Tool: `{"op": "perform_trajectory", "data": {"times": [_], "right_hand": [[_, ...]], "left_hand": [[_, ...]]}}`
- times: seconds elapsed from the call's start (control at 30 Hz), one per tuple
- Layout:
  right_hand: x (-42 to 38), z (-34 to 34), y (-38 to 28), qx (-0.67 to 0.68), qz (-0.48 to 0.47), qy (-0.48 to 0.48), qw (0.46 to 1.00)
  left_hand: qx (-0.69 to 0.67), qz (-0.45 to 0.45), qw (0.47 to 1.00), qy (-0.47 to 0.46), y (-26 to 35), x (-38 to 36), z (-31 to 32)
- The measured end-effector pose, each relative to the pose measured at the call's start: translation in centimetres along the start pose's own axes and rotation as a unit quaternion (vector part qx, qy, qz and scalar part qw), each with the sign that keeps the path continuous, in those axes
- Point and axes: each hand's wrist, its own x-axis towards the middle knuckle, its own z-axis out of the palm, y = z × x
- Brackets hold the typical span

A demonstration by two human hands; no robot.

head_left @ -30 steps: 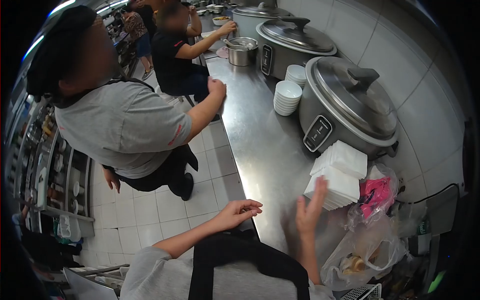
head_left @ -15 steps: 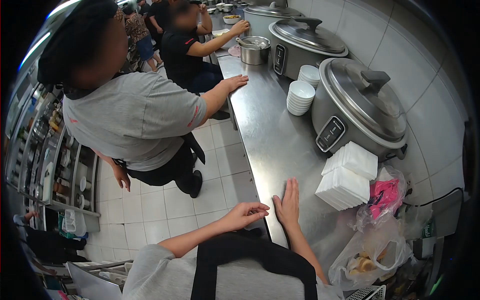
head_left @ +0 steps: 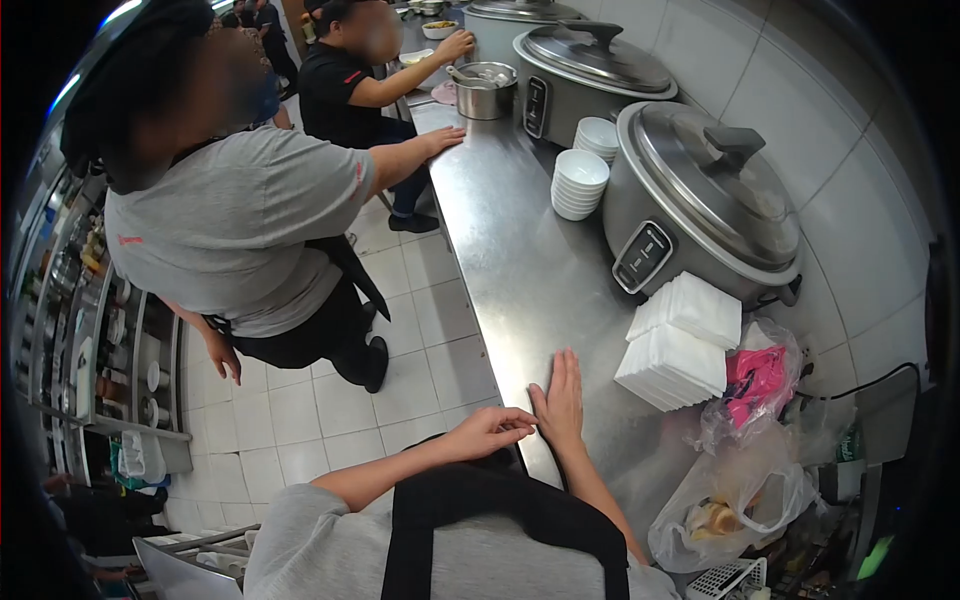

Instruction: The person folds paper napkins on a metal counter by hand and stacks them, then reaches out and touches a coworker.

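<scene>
My right hand (head_left: 560, 405) lies flat on the steel counter (head_left: 520, 270), its fingers stretched out and side by side, holding nothing. My left hand (head_left: 490, 432) hovers at the counter's front edge, its fingers loosely bent and somewhat apart, with nothing in them; its fingertips come close to my right wrist. To the right of my right hand stand stacks of white foam boxes or napkins (head_left: 680, 345). Beyond them is a large grey rice cooker (head_left: 700, 200) with its lid on, and beside it stacked white bowls (head_left: 579, 184).
A co-worker in a grey shirt (head_left: 240, 220) stands at left, one hand on the counter. A person in black (head_left: 345, 95) sits farther back near a metal pot (head_left: 486, 92). Plastic bags (head_left: 725, 510) lie at right. Shelves (head_left: 100, 340) line the left side.
The whole view has shifted slightly, so the counter and cookers appear farther left. My hands keep nearly the same pose, and the co-worker's hand still rests on the counter.
</scene>
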Motion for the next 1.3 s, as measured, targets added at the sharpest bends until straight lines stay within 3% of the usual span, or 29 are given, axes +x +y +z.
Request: {"op": "perform_trajectory", "data": {"times": [0.1,0.27,0.47,0.5,0.67,0.7,0.77,0.83,0.9,1.0,1.17,1.3], "right_hand": [[0.0,0.4,0.6,0.003,-0.006,0.009,1.000],[-0.2,0.9,1.0,0.002,0.025,0.040,0.999],[-0.8,0.6,2.1,0.106,0.019,0.098,0.989],[-1.0,0.1,2.2,0.134,0.051,0.101,0.985],[-2.8,-0.8,2.9,0.310,0.157,0.239,0.907],[-3.5,-1.1,2.8,0.303,0.164,0.251,0.905],[-6.2,-1.9,2.7,0.416,0.230,0.245,0.845],[-9.7,-4.1,2.5,0.345,0.262,0.225,0.873],[-13.5,-6.8,1.8,0.317,0.307,0.223,0.869],[-18.8,-8.7,2.1,0.311,0.318,0.316,0.838],[-16.0,-9.3,0.8,0.335,0.322,0.322,0.825],[-11.3,-10.8,2.2,0.233,0.288,0.279,0.886]], "left_hand": [[0.000,-0.044,0.997,-0.063,0.6,0.9,0.1],[0.095,-0.018,0.989,-0.115,0.4,2.4,0.8],[0.197,0.029,0.956,-0.213,-0.3,6.1,1.2],[0.180,0.008,0.956,-0.232,-0.3,7.0,1.5],[-0.031,-0.034,0.932,-0.360,-2.8,10.9,2.0],[0.010,-0.047,0.931,-0.362,-3.3,11.4,2.0],[0.053,-0.058,0.927,-0.366,-3.4,11.8,1.8],[0.045,-0.021,0.932,-0.359,-3.3,11.9,2.0],[0.049,-0.041,0.926,-0.373,-3.6,12.2,2.0],[0.071,-0.061,0.918,-0.385,-1.8,12.3,1.8],[0.045,-0.046,0.924,-0.377,-2.8,12.4,1.6],[0.031,-0.017,0.936,-0.350,-3.6,12.1,1.4]]}}
